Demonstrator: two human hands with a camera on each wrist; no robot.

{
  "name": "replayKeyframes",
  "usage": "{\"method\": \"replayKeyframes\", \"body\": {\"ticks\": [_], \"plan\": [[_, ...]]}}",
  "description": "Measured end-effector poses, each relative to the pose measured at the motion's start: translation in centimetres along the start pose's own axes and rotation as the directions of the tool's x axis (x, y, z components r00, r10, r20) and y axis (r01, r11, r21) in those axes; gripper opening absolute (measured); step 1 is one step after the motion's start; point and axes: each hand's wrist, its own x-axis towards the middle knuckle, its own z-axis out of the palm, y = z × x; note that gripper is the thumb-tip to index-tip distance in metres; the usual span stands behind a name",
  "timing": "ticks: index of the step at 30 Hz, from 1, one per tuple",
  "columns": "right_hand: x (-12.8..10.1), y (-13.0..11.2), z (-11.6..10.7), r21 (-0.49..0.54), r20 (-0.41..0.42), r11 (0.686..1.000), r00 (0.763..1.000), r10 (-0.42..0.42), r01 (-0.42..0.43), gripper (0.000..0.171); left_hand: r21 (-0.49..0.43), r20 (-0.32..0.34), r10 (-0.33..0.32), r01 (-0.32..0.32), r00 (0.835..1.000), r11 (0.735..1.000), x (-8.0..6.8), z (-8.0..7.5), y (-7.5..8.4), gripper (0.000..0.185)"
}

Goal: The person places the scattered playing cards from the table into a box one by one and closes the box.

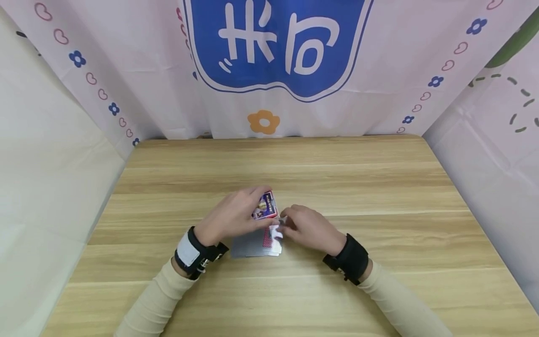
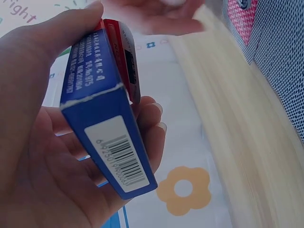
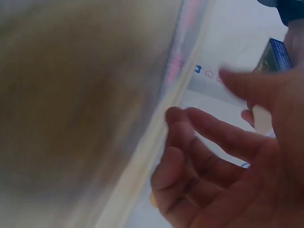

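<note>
My left hand [image 1: 236, 213] grips a small blue playing card box [image 2: 111, 118] above the table, thumb on one edge and fingers round the other. Its barcode end faces the left wrist camera, and a red-edged part [image 2: 124, 61] shows beside the thumb. My right hand [image 1: 309, 227] is just right of the box, fingers loosely bent and thumb apart in the right wrist view. A small greyish bit [image 1: 283, 220] shows at its fingertips in the head view. Below both hands lies a flat grey rectangular piece [image 1: 252, 245] with a red-patterned patch [image 1: 267, 238].
The wooden table [image 1: 358, 182] has rounded far corners. Behind it hangs a white cloth [image 1: 160, 93] with a blue emblem and an orange flower [image 1: 264, 122]. White cloth walls stand at the left and right. Both wrists wear black straps [image 1: 353, 260].
</note>
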Motion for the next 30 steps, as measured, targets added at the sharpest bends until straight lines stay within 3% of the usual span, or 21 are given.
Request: {"method": "replayKeyframes", "body": {"ticks": [3,6,12,15,18,20,23,25,27,30], "plan": [[-0.1,0.0,0.4,-0.027,0.058,1.000,0.998,0.003,-0.001,0.052,0.008,0.006,0.000,0.000,1.000,1.000,0.1,-0.1,0.0,0.077],[-0.3,-0.1,0.7,-0.016,0.070,0.999,0.997,0.041,-0.040,0.058,0.008,0.013,-0.009,0.009,1.000,1.000,0.2,-0.1,0.1,0.078],[-0.5,-0.1,0.3,0.020,0.074,0.992,0.989,0.125,-0.127,0.040,0.006,0.029,-0.020,0.020,0.999,1.000,0.2,-0.1,0.1,0.076],[-0.5,0.1,-0.1,0.042,0.094,0.994,0.991,0.096,-0.101,0.031,0.008,0.027,-0.013,0.013,1.000,1.000,0.0,0.0,0.1,0.077],[-0.5,0.5,-0.7,0.153,0.146,0.986,0.988,0.046,-0.068,0.027,0.004,0.017,-0.006,0.006,1.000,1.000,-0.1,0.0,0.0,0.079],[-0.5,0.7,-1.4,0.275,0.177,0.958,0.984,0.029,-0.078,0.023,0.002,0.015,-0.007,0.007,1.000,1.000,-0.1,0.1,0.0,0.079],[-0.5,0.8,-2.5,0.444,0.173,0.887,0.983,0.056,-0.129,0.009,-0.001,0.022,-0.017,0.018,1.000,1.000,-0.1,0.0,0.0,0.079],[-0.5,0.8,-3.3,0.532,0.119,0.831,0.986,0.115,-0.161,0.004,-0.001,0.028,-0.026,0.026,0.999,1.000,0.0,-0.1,0.1,0.078],[-0.6,0.8,-4.0,0.601,0.035,0.780,0.980,0.194,-0.175,0.017,-0.003,0.030,-0.033,0.033,0.999,0.999,0.0,-0.1,0.1,0.079],[-0.7,0.9,-4.9,0.684,-0.087,0.710,0.948,0.305,-0.166,0.029,-0.001,0.031,-0.040,0.040,0.999,0.999,0.1,-0.1,0.0,0.080]]}}
